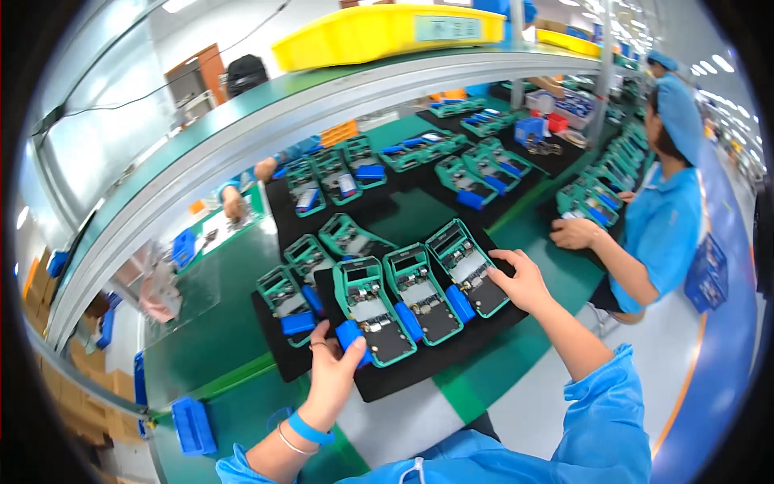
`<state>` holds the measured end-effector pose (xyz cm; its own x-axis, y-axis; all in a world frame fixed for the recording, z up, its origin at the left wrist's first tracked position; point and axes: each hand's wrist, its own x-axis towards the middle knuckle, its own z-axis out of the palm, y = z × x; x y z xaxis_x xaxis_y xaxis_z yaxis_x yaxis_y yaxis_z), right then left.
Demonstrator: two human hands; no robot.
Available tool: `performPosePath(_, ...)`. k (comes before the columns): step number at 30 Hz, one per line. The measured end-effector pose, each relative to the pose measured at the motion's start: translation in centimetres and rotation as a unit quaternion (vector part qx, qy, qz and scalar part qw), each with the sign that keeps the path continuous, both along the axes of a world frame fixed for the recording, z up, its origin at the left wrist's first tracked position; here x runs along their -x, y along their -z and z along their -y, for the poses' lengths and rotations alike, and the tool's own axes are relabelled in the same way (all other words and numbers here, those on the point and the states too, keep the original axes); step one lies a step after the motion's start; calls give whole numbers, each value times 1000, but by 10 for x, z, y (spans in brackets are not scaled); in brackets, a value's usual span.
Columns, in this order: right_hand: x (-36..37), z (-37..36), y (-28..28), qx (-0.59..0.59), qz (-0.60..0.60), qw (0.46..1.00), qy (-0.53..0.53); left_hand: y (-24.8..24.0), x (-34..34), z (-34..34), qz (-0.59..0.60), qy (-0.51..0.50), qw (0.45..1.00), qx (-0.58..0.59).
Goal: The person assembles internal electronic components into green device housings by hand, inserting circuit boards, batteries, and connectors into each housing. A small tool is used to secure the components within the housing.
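Observation:
Three green-rimmed device housings with exposed circuit boards, the left (372, 310), the middle (421, 292) and the right (469, 266), lie side by side on a black board (385, 387). Blue packs hang beside them on wires. My left hand (332, 369) is closed at the board's left edge, its thumb against a blue pack (351, 340). At the opposite edge, my right hand (522, 281) is closed with its thumb by the right housing's rim; the fingers beneath are partly hidden. Behind and left, more such housings (282, 297) rest on another black board (282, 363), partly overlapped.
Farther back stand more groups of housings (330, 173). A metal shelf beam (242, 121) crosses above, bearing a yellow bin (347, 39). A co-worker (665, 202) handles housings at right; another person's hands (234, 203) are at far left. A blue bin (193, 426) sits lower left.

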<state>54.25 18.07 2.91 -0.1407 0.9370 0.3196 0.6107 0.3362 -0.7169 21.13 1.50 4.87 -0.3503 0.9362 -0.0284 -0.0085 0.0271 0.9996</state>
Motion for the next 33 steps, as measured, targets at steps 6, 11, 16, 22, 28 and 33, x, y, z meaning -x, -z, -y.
performPosePath(6, -134, 21, 39, 35, 3, 997, 74, 26, -92, -7, 49, 192, 978, 65)
performPosePath(11, -168, 8, 66, -4, 62, 988, 142, 49, -116, -26, -13, 278, 939, 201)
performPosePath(16, -157, 3, 80, 12, 149, 975, 163, 35, -110, -50, -32, 371, 881, 292)
performPosePath(22, -164, -30, 67, -47, 110, 982, 148, 42, -135, -58, 18, 358, 884, 301)
performPosePath(28, -157, -49, 81, 1, 90, 975, 202, 38, -151, -77, 42, 374, 869, 320)
performPosePath(33, -165, -60, 78, 20, 36, 978, 205, 44, -163, -88, 46, 398, 869, 289)
